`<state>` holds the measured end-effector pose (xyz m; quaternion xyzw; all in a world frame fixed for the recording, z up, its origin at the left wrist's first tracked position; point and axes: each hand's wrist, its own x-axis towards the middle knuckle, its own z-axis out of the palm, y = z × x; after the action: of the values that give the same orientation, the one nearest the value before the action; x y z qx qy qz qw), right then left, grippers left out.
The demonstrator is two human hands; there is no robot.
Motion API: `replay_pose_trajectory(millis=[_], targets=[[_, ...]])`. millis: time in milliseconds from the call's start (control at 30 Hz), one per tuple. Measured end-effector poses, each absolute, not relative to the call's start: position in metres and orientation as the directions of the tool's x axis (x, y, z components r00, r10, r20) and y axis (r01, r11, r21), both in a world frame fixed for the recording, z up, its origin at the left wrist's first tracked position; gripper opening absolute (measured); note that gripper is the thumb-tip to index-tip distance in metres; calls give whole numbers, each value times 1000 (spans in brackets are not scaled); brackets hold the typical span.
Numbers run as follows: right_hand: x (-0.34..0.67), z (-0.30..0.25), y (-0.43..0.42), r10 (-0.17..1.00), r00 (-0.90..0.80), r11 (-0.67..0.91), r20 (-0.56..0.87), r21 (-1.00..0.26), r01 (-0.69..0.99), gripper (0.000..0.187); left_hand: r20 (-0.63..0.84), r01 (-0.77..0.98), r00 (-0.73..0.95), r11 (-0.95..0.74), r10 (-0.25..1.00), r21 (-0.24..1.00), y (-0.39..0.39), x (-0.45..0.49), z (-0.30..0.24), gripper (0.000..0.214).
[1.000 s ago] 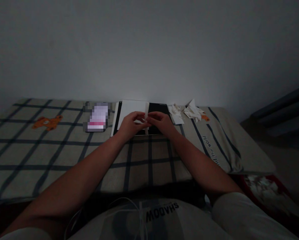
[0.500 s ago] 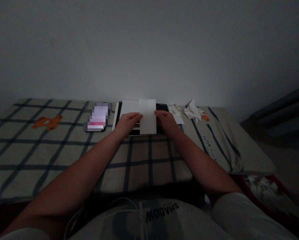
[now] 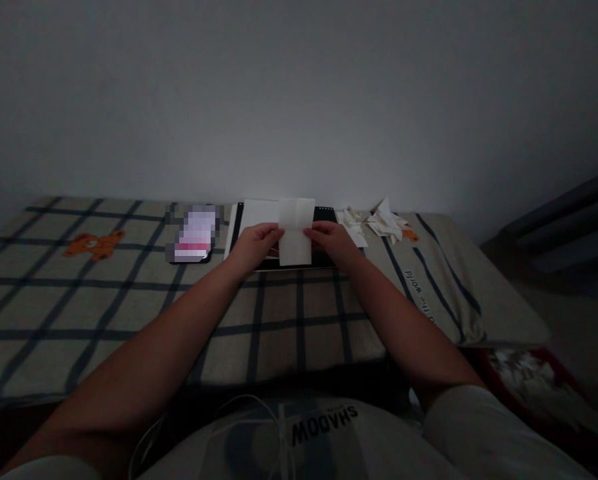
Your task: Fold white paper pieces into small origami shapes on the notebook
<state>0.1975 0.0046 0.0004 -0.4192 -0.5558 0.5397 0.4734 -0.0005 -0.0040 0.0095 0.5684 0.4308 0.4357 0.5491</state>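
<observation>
A narrow folded sheet of white paper (image 3: 295, 230) stands out between my two hands, with a crease running along its length. My left hand (image 3: 257, 245) pinches its left edge between thumb and fingers. From the other side my right hand (image 3: 333, 239) pinches the right edge. Beneath the folded paper lies a black-and-white board or book (image 3: 236, 230), its exact kind unclear. On that board, behind my left hand, rests another white sheet (image 3: 260, 212).
A phone (image 3: 195, 233) with a lit, blurred screen lies to the left. Folded paper pieces (image 3: 387, 221) sit to the right on the checked cloth (image 3: 149, 307). A wall (image 3: 299, 100) rises behind. Below right stands a red bin (image 3: 553, 363) holding paper scraps.
My right hand has shifted slightly left along the folded paper's edge. The paper's top now looks a little wider and its bottom slightly higher. My left hand stays nearly in place.
</observation>
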Motion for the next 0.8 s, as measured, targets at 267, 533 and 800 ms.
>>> replay_pose_trajectory(millis=[267,533,800], targets=[[199,-2,5,962,-268,1,49,-984,-177,20,55,-93,216,-35,975,995,0,-6,8,19],[197,-3,5,971,-225,51,76,-992,-112,19,49,38,179,-57,983,998,-6,-2,12,22],[197,-3,3,930,-278,267,242,-962,54,28,36,84,248,-58,968,995,-5,-3,12,45]])
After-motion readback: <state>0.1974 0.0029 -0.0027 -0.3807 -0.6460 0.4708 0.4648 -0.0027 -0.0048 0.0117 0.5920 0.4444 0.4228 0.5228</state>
